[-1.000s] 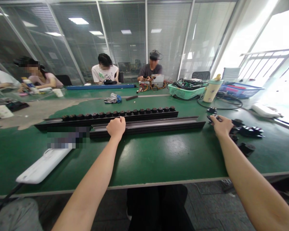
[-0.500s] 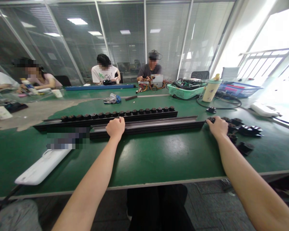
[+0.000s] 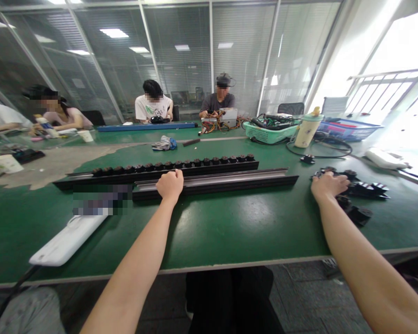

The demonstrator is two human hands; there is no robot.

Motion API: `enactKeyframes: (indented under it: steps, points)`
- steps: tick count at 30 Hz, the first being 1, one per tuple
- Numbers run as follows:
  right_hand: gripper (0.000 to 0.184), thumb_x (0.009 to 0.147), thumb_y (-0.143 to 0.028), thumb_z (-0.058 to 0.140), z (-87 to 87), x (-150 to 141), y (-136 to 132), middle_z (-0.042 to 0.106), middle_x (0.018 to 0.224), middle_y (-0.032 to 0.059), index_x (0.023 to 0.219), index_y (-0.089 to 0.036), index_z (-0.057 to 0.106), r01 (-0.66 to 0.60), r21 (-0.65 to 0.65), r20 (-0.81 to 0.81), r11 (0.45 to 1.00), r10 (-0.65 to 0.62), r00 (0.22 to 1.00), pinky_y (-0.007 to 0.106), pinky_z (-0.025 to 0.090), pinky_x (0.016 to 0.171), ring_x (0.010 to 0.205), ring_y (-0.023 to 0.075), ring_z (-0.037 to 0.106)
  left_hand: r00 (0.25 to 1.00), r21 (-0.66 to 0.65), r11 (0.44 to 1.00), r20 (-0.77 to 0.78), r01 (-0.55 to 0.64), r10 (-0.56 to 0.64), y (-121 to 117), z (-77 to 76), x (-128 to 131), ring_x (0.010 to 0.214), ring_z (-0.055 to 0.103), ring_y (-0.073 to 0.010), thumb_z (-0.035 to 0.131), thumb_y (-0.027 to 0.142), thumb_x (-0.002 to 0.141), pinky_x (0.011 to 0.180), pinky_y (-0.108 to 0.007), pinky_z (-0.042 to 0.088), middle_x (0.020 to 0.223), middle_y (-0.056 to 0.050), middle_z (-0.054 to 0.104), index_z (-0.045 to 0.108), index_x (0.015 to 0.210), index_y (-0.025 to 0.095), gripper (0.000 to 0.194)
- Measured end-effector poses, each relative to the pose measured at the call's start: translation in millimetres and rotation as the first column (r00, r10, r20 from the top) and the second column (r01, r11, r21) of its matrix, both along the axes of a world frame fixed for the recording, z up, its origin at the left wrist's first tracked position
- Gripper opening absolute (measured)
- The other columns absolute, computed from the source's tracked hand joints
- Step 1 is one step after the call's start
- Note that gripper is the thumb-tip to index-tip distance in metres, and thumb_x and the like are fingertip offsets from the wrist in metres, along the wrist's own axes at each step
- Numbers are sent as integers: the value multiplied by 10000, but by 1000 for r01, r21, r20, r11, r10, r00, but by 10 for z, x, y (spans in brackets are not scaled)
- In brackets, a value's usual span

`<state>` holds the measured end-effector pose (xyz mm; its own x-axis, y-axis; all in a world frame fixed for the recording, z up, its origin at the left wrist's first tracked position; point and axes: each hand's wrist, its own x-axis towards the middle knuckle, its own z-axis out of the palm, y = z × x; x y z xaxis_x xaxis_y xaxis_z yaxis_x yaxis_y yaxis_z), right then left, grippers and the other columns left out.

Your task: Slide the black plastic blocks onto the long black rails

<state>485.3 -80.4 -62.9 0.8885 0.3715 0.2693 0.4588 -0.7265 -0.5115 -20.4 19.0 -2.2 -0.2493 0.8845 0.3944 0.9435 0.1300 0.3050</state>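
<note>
Your left hand (image 3: 170, 186) was curled tight on the near rail (image 3: 237, 185), toward its left end; your right hand (image 3: 329, 184) lay over black parts (image 3: 364, 189) beyond its right end, grip unclear.

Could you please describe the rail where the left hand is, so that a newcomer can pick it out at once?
On the green table, go to the nearer rail of two long black ones, with the left hand on it. Unlike the farther rail, topped with a row of round dark parts, it shows a pale open channel with no such parts visible.
</note>
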Motion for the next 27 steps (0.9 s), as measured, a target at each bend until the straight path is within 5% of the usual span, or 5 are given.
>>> enactKeyframes:
  steps: [6, 11, 19, 23, 27]
  points:
    - [570, 919, -208, 527, 5, -38, -17, 378, 1507, 365, 1465, -48, 496, 3, 122, -11, 993, -2, 1000, 615, 270, 1144, 1432, 455, 335, 1000, 2, 1000, 7, -1, 1, -19, 11, 17, 968, 750, -375, 331, 408, 1027, 829, -431, 544, 980, -217, 793, 839, 1022, 127, 580]
    - [541, 882, -144, 475, -9, -64, -17, 330, 1527, 357, 1401, -10, 555, -10, 55, 31, 998, 9, 999, 607, 230, 1167, 1453, 441, 279, 1000, -10, 1000, 10, 12, -12, -28, 22, 12, 973, 746, -370, 318, 412, 1029, 839, -429, 537, 984, -207, 792, 837, 1012, 142, 585]
    - [503, 858, -130, 385, 303, -308, -81, 521, 1431, 301, 1256, -11, 668, -352, 102, 354, 931, 296, 887, 543, 321, 1143, 1333, 375, 424, 1000, -7, 1000, 9, 9, -8, 11, -4, -10, 969, 745, -371, 302, 428, 1023, 831, -430, 540, 975, -215, 792, 842, 1017, 140, 611]
    - [433, 937, -300, 395, 585, -288, -362, 707, 1133, 221, 1150, -123, 727, -366, 96, 287, 926, 326, 901, 455, 431, 1036, 1133, 333, 606, 1000, -4, 1000, 17, 23, -23, 18, -7, -21, 965, 746, -376, 301, 425, 1021, 831, -444, 541, 983, -227, 788, 843, 1014, 138, 613]
    - [285, 863, -456, 573, 497, -98, -772, 751, 975, 142, 913, -226, 733, -406, -87, 94, 910, 414, 906, 430, 506, 821, 925, 335, 679, 999, -12, 1000, 27, 29, -28, 19, -7, -25, 967, 747, -372, 307, 423, 1021, 838, -442, 541, 986, -229, 786, 841, 1018, 138, 605]
